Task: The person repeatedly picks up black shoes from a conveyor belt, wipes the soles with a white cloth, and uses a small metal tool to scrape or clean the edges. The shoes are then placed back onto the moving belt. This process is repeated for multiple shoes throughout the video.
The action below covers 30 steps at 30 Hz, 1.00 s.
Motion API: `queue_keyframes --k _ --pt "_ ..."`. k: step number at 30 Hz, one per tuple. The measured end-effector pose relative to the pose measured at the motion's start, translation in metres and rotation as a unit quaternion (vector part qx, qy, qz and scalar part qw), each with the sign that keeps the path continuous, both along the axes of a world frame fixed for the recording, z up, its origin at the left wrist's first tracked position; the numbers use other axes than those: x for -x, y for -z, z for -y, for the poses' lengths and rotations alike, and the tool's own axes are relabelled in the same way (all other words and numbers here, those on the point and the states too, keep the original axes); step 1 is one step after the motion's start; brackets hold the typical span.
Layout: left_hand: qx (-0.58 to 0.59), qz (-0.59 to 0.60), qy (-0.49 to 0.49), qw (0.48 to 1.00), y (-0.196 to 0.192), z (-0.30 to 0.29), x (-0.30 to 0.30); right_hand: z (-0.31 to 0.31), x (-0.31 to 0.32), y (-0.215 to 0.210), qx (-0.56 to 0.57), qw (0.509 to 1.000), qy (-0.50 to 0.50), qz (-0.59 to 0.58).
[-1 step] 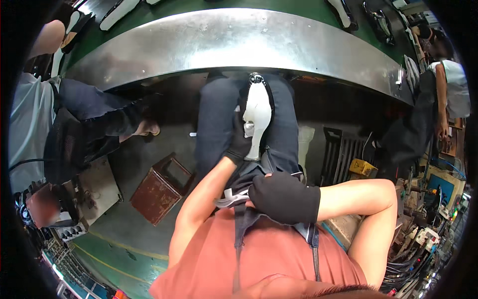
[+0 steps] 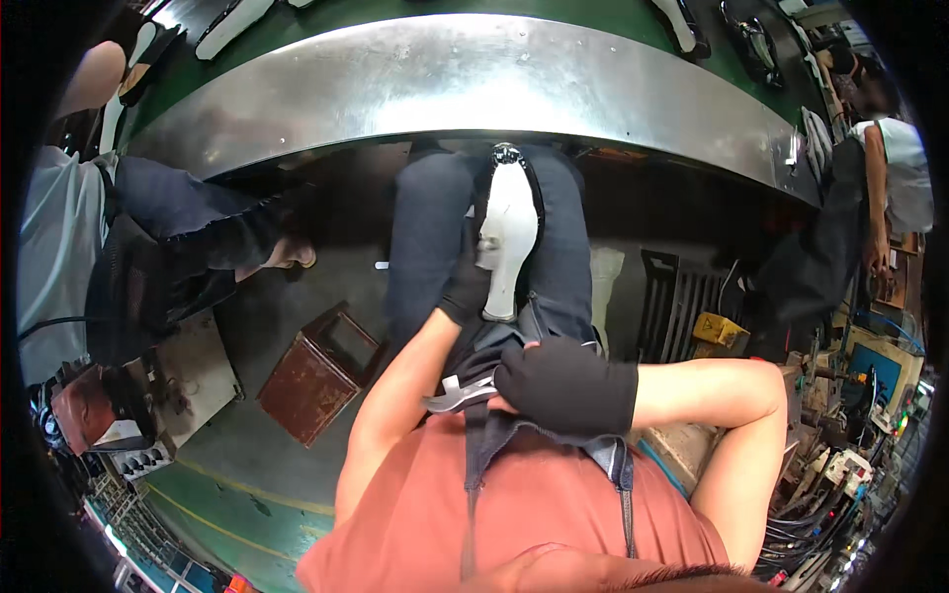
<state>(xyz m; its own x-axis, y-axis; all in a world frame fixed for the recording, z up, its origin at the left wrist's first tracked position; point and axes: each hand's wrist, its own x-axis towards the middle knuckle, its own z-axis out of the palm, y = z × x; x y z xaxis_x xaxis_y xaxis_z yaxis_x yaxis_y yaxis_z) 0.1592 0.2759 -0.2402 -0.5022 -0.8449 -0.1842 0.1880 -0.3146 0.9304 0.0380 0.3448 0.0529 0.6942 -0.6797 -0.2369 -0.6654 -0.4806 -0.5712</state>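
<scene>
Rusty brown box [image 2: 318,374] on the floor, curved metal bench edge [image 2: 474,84] above, black rack [image 2: 682,296] right.

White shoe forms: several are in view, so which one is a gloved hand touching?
The white form standing between the seated person's knees; the left hand is on its lower edge. The others lie untouched on the green belt beyond the metal rim.

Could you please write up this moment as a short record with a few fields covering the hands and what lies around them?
Left hand: left hand, black glove, grips the white shoe last on the lap.
Right hand: right hand, black glove, holds a metal tool against the dark apron.
Last: upright between the knees, dark piece at its top.
Bench: steel-edged workbench ahead.
Floor: rusty brown box on the left.
Nearby: another seated person at left.
</scene>
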Motion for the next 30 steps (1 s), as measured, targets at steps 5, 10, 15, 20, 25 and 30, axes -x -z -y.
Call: queue_keyframes --k 5,10,15,20,25,30 --pt "0.194 -0.011 0.127 0.973 -0.103 0.02 -0.012 0.015 0.063 0.09 -0.057 0.977 0.194 -0.064" --pt "-0.17 -0.208 0.078 0.96 -0.088 0.019 -0.004 0.002 0.032 0.063 0.133 0.99 0.026 0.047" --pt "-0.295 -0.506 0.11 0.803 -0.059 0.022 -0.005 0.005 0.058 0.085 0.148 0.986 0.059 -0.055" --pt "0.106 0.086 0.096 0.986 -0.085 0.02 -0.013 0.006 0.079 0.108 -0.026 0.986 0.165 -0.022" --pt "-0.297 0.035 0.057 0.953 -0.084 0.026 -0.002 0.012 0.124 0.069 -0.217 0.927 0.302 0.042" --pt "-0.196 0.057 0.024 0.979 -0.077 0.011 0.016 0.045 0.116 0.043 -0.205 0.937 0.282 0.035"
